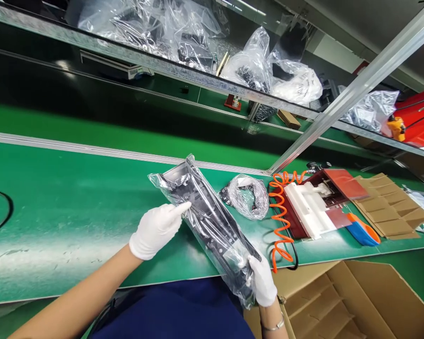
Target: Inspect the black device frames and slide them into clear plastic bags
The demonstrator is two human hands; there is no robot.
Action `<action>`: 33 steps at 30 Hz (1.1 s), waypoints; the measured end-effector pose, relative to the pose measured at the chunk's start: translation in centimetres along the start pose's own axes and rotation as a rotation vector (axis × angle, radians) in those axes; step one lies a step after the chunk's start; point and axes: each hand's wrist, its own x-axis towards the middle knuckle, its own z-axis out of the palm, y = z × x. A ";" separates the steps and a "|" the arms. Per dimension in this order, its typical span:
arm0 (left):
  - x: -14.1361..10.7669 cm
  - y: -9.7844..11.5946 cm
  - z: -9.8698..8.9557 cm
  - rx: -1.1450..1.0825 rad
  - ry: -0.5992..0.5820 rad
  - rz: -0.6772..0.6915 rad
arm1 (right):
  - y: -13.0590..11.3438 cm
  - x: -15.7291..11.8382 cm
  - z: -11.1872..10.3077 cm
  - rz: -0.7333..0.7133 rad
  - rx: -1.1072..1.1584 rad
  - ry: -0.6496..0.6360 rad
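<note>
A long black plastic tray-like part in a clear plastic bag lies slantwise in front of me, its near end reaching past the table edge. My left hand, in a white glove, is closed at the bag's left side, with one digit stretched onto the wrapped part; its other fingers are partly hidden. My right hand, also gloved in white, grips the near right end, thumb on top. A whitish patch shows through the plastic near that hand.
A bagged coil of cable lies right of the part. Beyond it are an orange coiled hose, a red-and-white fixture, a blue-orange roll and cardboard dividers. An open carton stands below; a metal post rises behind.
</note>
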 end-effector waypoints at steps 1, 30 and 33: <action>0.0 0.1 0.1 0.013 -0.003 -0.004 | -0.1 -0.2 0.0 -0.007 0.025 0.010; 0.4 4.0 -0.6 -1.008 0.124 -0.624 | -1.6 -1.8 1.7 -0.342 -0.336 0.309; 3.2 3.2 -0.1 -1.389 0.072 -0.852 | -1.1 -2.0 1.1 -0.651 -0.707 0.149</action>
